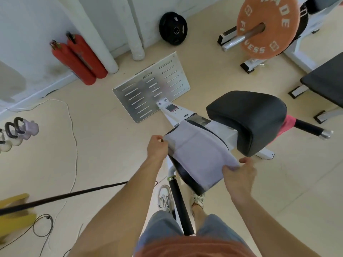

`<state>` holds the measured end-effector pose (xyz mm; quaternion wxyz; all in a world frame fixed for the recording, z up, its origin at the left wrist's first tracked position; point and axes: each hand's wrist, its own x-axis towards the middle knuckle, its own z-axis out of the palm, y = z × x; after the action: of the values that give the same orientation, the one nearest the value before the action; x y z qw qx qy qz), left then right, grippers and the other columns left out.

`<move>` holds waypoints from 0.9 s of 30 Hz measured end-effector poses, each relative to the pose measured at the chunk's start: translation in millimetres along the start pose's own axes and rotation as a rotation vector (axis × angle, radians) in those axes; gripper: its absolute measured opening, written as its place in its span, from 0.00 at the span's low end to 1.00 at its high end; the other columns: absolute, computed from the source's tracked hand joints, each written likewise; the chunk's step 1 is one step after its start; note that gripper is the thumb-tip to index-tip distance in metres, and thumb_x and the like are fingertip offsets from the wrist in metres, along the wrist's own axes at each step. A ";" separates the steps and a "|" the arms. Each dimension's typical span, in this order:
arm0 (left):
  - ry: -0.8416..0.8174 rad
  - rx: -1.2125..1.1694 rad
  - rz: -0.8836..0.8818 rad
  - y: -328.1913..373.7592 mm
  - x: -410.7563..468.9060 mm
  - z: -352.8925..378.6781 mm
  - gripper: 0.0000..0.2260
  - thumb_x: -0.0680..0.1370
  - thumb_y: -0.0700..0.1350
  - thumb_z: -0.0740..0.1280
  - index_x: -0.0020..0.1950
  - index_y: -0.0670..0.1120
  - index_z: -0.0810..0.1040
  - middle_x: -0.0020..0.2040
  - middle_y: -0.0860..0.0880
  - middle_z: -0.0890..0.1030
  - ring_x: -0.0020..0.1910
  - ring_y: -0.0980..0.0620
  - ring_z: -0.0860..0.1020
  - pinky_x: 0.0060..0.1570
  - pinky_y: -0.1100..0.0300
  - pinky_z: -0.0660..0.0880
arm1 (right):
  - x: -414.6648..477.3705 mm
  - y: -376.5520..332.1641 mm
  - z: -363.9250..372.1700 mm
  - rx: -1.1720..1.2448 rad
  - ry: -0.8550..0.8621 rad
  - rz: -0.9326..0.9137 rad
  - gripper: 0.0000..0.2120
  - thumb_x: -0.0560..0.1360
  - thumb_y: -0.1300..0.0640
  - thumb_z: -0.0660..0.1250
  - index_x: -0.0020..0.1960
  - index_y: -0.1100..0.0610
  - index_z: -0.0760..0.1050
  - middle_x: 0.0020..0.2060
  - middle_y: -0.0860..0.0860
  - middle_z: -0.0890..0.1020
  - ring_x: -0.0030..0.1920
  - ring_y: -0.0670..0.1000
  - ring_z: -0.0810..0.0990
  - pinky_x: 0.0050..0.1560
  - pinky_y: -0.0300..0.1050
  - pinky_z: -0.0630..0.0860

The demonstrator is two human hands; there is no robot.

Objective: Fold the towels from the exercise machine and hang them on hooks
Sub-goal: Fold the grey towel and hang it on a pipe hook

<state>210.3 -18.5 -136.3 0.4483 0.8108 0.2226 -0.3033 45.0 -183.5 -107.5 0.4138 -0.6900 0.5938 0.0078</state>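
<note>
Nearest the camera, the person's grey shorts (pixel 161 230) and pale trainers (pixel 164 198) stood either side of a black padded handle (pixel 181 204) belonging to the exercise machine (pixel 225 131). Both bare forearms reached forward over it.

The right hand (pixel 239 178) gripped the near right corner of a lavender towel (pixel 198 154), with thumb and fingers closed on the edge. The left hand (pixel 157 148) pinched the far left corner of the same towel, its fingers curled onto the cloth. The towel lay spread flat across a black seat pad (pixel 182 176) of the machine and covered most of it.

Just beyond it, a larger black cushion (pixel 248 121) sat on the white frame. A pink cloth (pixel 288 125) showed behind that cushion, beside a black bar (pixel 308 127). How the cloth was held could not be determined.

Further on, a slotted metal foot plate (pixel 152 89) stood at the end of the frame. Kettlebells (pixel 22 127) sat at the left edge, with a thin white cable (pixel 74 127) trailing over the floor nearby. A black bench (pixel 326 80) stood at the right.

Two red fire extinguishers (pixel 79 60) and a black weight plate (pixel 173 28) leaned against the far wall. An orange plate (pixel 267 25) was mounted on a bar at the upper right.
</note>
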 end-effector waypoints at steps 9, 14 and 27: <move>-0.044 0.112 0.003 5.8 20.1 12.3 0.21 0.72 0.39 0.65 0.64 0.47 0.69 0.50 0.48 0.74 0.40 0.52 0.75 0.36 0.60 0.71 | -38.0 10.5 36.6 -0.550 -0.152 -0.780 0.14 0.71 0.51 0.68 0.54 0.55 0.70 0.46 0.52 0.72 0.40 0.53 0.74 0.29 0.41 0.68; -0.067 0.043 -0.079 11.5 23.8 11.6 0.22 0.70 0.41 0.68 0.63 0.45 0.70 0.52 0.47 0.74 0.52 0.44 0.76 0.52 0.53 0.77 | -40.6 16.3 45.2 -0.700 0.041 -0.941 0.16 0.66 0.68 0.65 0.52 0.61 0.74 0.42 0.56 0.72 0.36 0.54 0.70 0.32 0.41 0.68; -0.032 -0.323 0.075 2.3 9.4 -7.1 0.18 0.72 0.33 0.60 0.54 0.50 0.79 0.48 0.45 0.77 0.39 0.50 0.76 0.41 0.55 0.81 | -42.8 7.1 12.8 -0.415 0.064 -1.099 0.08 0.65 0.71 0.58 0.36 0.60 0.71 0.33 0.52 0.72 0.32 0.51 0.65 0.33 0.40 0.61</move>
<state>220.6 -12.7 -138.5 0.5874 0.7310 0.2309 -0.2595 32.7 -141.0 -98.4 0.1950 -0.9631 0.1473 -0.1127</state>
